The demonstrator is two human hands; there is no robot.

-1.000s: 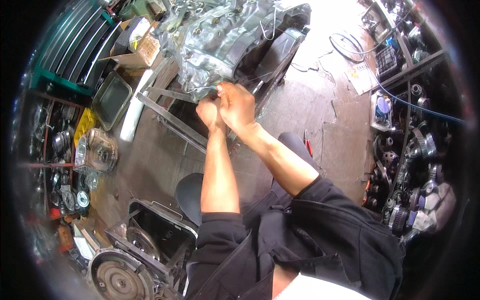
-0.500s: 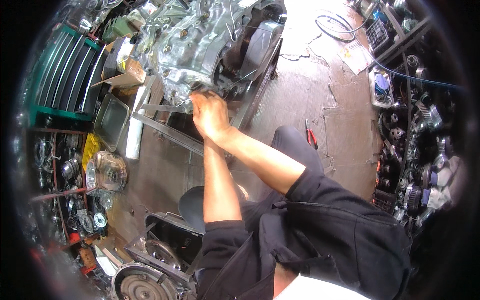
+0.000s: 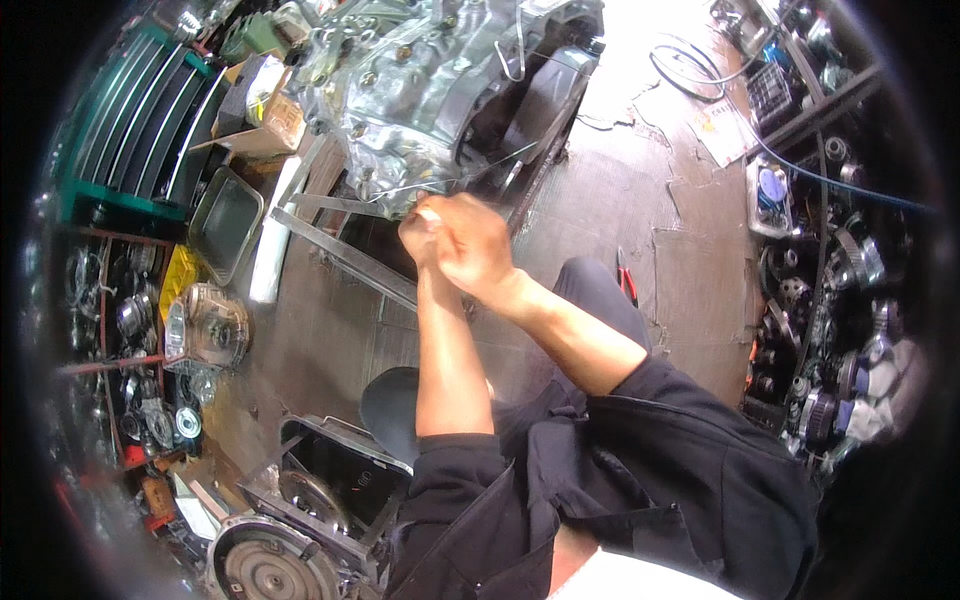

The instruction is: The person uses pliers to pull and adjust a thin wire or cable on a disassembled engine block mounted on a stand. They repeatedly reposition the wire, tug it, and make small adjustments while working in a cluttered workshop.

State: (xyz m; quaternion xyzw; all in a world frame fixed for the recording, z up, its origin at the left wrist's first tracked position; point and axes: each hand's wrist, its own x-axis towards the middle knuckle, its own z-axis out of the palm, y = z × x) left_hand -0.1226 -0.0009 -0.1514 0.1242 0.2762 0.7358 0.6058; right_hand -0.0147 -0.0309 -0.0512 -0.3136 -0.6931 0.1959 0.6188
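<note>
A large grey metal gearbox casing (image 3: pixel 400 100) lies on a metal frame (image 3: pixel 345 258) ahead of me. Both hands are together just below its near end. My left hand (image 3: pixel 418 238) is closed, partly covered by my right. Beside and over it, my right hand (image 3: pixel 472 245) is curled into a fist, slightly smeared by motion. What the fingers hold is hidden. A thin wire (image 3: pixel 515 157) runs along the casing's near end, close above my hands. Further up, a bent wire hook (image 3: pixel 512 62) hangs on the casing.
Red-handled pliers (image 3: pixel 627 278) lie on the cardboard-covered floor to the right. At left are a metal tray (image 3: pixel 228 228), a white roll (image 3: pixel 275 235) and a green tool chest (image 3: pixel 120 203). Gears fill the right-hand shelves (image 3: pixel 850 250). A round metal part (image 3: pixel 270 575) sits at lower left.
My right hand has turned and moved to the right and nearer me, off the casing's end. My left hand has also drawn back slightly. The whole view has shifted a little.
</note>
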